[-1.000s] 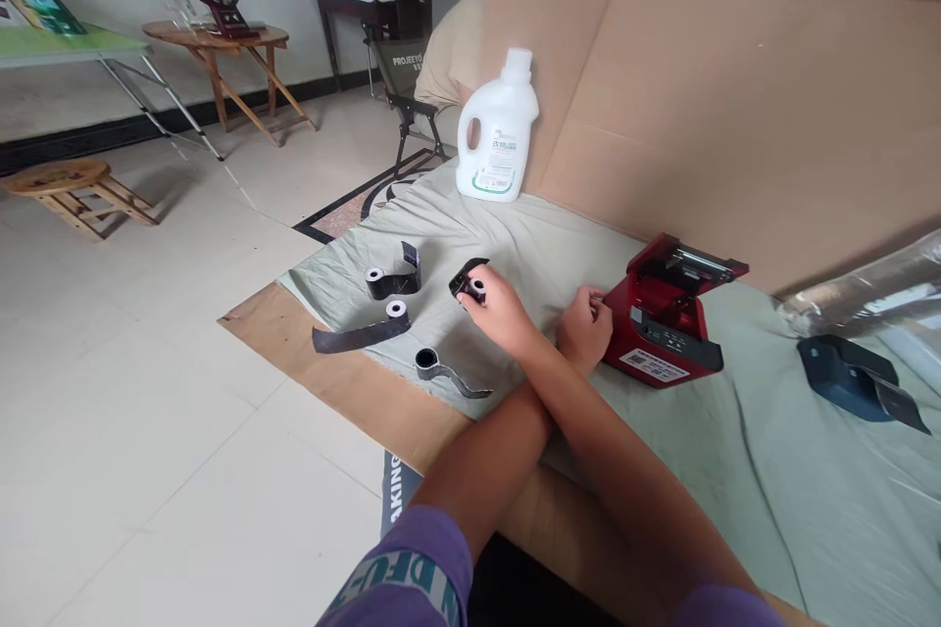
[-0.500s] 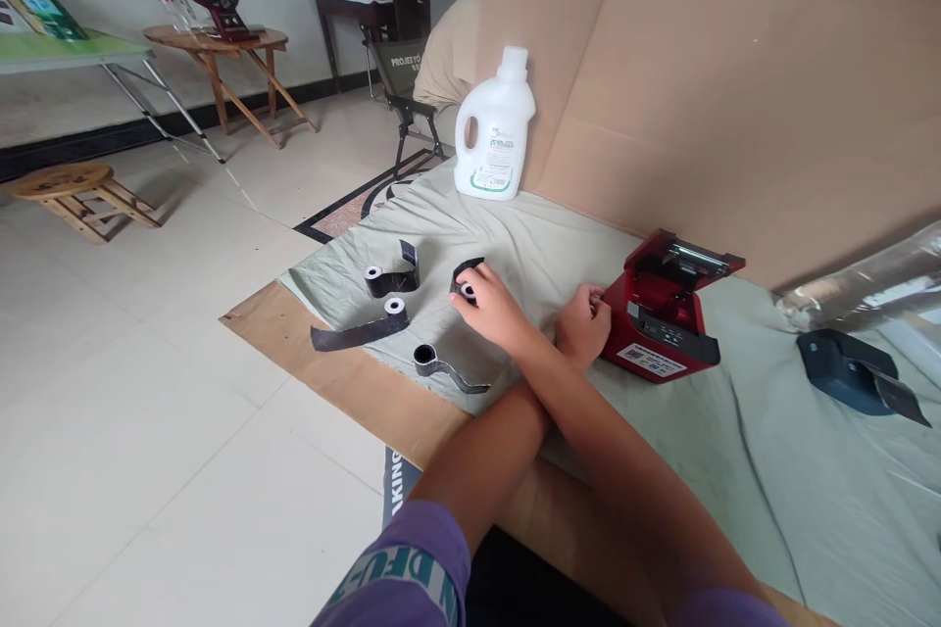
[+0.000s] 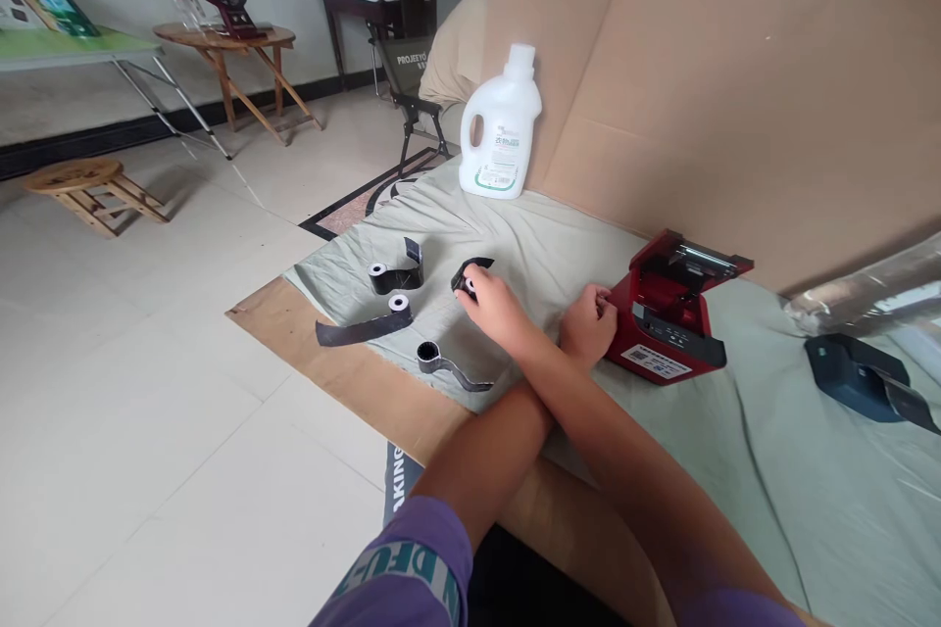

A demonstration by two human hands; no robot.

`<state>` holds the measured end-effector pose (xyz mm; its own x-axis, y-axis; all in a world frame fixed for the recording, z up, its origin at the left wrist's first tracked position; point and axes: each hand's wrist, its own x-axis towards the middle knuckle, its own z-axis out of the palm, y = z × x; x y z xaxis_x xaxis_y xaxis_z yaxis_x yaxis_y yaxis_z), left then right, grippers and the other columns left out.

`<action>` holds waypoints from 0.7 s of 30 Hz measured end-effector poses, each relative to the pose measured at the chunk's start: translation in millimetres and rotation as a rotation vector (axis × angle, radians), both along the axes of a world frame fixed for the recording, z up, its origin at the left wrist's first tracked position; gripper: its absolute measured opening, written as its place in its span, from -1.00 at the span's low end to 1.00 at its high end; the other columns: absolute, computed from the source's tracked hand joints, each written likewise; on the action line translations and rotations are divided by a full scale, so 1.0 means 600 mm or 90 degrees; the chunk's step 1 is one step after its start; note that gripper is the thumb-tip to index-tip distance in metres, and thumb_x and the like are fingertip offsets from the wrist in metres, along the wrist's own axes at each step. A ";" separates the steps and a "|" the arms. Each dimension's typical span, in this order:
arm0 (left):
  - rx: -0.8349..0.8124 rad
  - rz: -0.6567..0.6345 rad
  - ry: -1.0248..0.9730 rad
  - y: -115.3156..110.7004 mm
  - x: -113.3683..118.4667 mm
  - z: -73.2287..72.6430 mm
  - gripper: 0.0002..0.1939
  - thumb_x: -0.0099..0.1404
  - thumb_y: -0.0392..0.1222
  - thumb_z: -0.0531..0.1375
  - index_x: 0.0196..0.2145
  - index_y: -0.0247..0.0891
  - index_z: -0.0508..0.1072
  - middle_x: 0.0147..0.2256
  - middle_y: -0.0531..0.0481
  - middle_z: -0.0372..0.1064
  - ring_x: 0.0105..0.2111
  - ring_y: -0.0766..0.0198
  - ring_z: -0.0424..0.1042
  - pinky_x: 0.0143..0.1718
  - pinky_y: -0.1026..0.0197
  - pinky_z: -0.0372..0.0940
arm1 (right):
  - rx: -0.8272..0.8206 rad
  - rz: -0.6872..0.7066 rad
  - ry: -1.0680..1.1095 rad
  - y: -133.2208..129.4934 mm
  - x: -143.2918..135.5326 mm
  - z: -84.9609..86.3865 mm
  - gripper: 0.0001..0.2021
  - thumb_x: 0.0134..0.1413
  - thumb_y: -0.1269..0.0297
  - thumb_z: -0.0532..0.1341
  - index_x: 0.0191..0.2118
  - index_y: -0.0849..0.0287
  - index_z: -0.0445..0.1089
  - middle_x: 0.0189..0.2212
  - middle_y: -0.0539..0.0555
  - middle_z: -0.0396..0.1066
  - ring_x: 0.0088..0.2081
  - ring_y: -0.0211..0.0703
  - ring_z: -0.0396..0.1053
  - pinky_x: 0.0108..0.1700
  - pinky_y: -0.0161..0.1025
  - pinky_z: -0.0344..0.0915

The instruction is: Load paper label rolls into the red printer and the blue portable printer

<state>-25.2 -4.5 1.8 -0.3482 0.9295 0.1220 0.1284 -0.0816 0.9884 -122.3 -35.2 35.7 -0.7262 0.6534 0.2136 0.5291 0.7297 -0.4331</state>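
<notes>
My forearms cross, the right over the left. My right hand (image 3: 494, 306) is closed around a small black paper roll (image 3: 460, 276) with a pale core, its loose end sticking up behind the fingers. My left hand (image 3: 588, 325) rests with curled fingers against the left side of a red printer (image 3: 647, 323), whose lid is raised; what its fingers grip is hidden. Nearby on the cloth lie a black roll (image 3: 395, 278) with a curled-up tail, another black roll (image 3: 368, 325) with a long straight tail, and a third black roll (image 3: 452, 370) with a dark hollow core.
A white detergent jug (image 3: 501, 132) stands at the back against a cardboard sheet (image 3: 698, 88). A dark blue device (image 3: 857, 377) lies right of the printer. Beneath everything is a pale green cloth (image 3: 683, 470) over cardboard. A person sits behind the sheet.
The fingers of my right hand have closed further around the roll and now cover more of its core. My left hand stays at the printer. The whole view has shifted slightly.
</notes>
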 end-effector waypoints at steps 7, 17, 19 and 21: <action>0.024 0.036 -0.104 0.014 -0.003 -0.014 -0.80 0.30 -0.33 0.10 -0.14 -0.16 0.40 -0.33 0.07 0.43 -0.35 0.30 0.39 -0.25 0.28 0.28 | 0.024 -0.026 -0.105 0.002 -0.031 0.001 -0.82 0.36 0.27 0.10 0.00 0.17 0.29 -0.07 0.21 0.38 -0.22 -0.03 0.40 -0.26 -0.18 0.26; -0.058 0.047 -0.111 0.003 -0.013 0.026 -0.79 0.32 -0.35 0.10 -0.13 -0.18 0.43 -0.27 -0.01 0.50 -0.28 0.23 0.47 -0.19 0.21 0.33 | 0.190 0.198 0.006 0.006 -0.115 0.066 -0.62 0.29 0.43 0.09 0.17 0.06 0.35 0.13 0.18 0.33 0.09 0.16 0.19 0.07 0.02 0.18; -0.060 0.040 -0.102 0.003 -0.013 0.027 -0.78 0.31 -0.35 0.11 -0.12 -0.18 0.44 -0.26 -0.02 0.51 -0.27 0.21 0.48 -0.17 0.19 0.35 | 0.156 0.297 -0.047 0.007 -0.158 0.064 -0.62 0.24 0.49 0.12 0.09 -0.01 0.41 0.14 0.10 0.37 0.08 0.14 0.19 0.04 -0.01 0.16; -0.058 0.039 -0.101 0.006 -0.013 0.022 -0.77 0.31 -0.34 0.11 -0.11 -0.18 0.44 -0.26 -0.03 0.52 -0.26 0.20 0.49 -0.16 0.17 0.36 | 0.112 0.329 -0.088 0.007 -0.192 0.055 -0.67 0.19 0.50 0.17 0.00 0.00 0.45 0.03 0.08 0.46 0.05 0.12 0.22 0.04 -0.02 0.14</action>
